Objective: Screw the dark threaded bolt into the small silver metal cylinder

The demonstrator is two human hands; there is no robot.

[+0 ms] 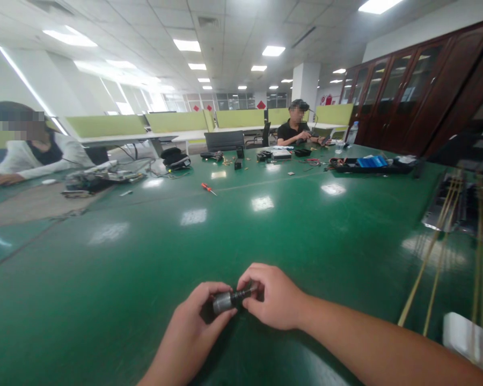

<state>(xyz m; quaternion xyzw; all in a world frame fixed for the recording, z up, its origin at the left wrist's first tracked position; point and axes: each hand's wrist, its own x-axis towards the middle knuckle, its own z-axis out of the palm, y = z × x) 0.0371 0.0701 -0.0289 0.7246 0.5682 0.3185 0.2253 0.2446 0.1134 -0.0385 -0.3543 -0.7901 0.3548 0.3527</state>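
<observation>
Between my hands, just above the near part of the green table (pixel 153 268), is a small metal cylinder (pixel 222 303) with a thinner, ridged dark shaft pointing right. My left hand (pixel 195 321) grips the wide grey body between thumb and fingers. At the other end, the fingertips of my right hand (pixel 271 297) pinch the tip of the shaft. A small part seems to sit in that pinch, but the fingers mostly hide it. The cylinder lies nearly level, tilted slightly up to the right.
An orange screwdriver (pixel 208 188) lies mid-table. Electronics and cables (pixel 104 178) cover the left side, near a seated person (pixel 36 150). Another person (pixel 295 128) works at the far end. A black tray (pixel 372 165) stands far right. Yellowish strands (pixel 430 257) and a white object (pixel 469 338) are nearer.
</observation>
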